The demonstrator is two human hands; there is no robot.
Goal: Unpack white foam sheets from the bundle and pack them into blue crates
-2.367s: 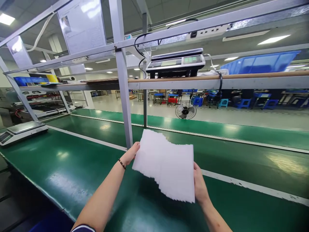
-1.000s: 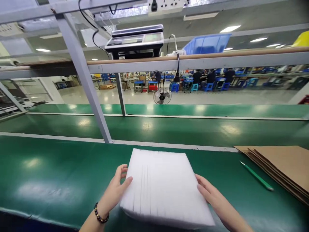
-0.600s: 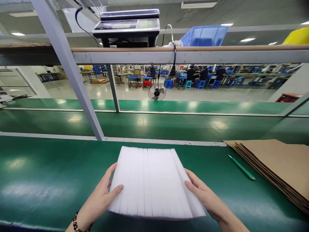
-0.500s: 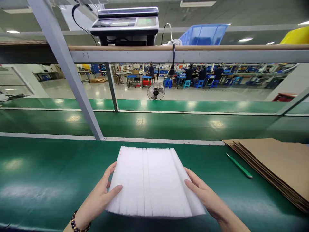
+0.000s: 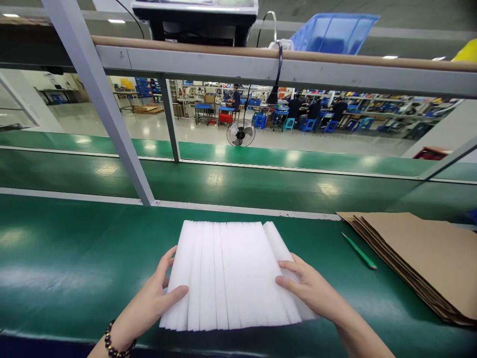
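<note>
A row of white foam sheets (image 5: 227,276), packed side by side with thin gaps between them, is in front of me at the green bench. My left hand (image 5: 164,286) grips the left side, its thumb on top and its fingers round the outer face. My right hand (image 5: 301,281) is at the right side, thumb and forefinger on the top near the edge; its other fingers are partly hidden. Under that hand the rightmost sheet (image 5: 278,238) leans apart from the others. A bead bracelet (image 5: 117,343) circles my left wrist.
To the right lies a green pen-like tool (image 5: 359,251) beside stacked brown cardboard sheets (image 5: 421,253). A slanted metal post (image 5: 108,109) rises at left. Overhead, a shelf (image 5: 223,59) carries a scale (image 5: 196,17) and a blue bin (image 5: 335,32). People sit far off beyond a fan (image 5: 240,133).
My right hand has shifted slightly left, its forefinger now on top of the sheets. Gaps among the left sheets have widened. The view has tilted down a little.
</note>
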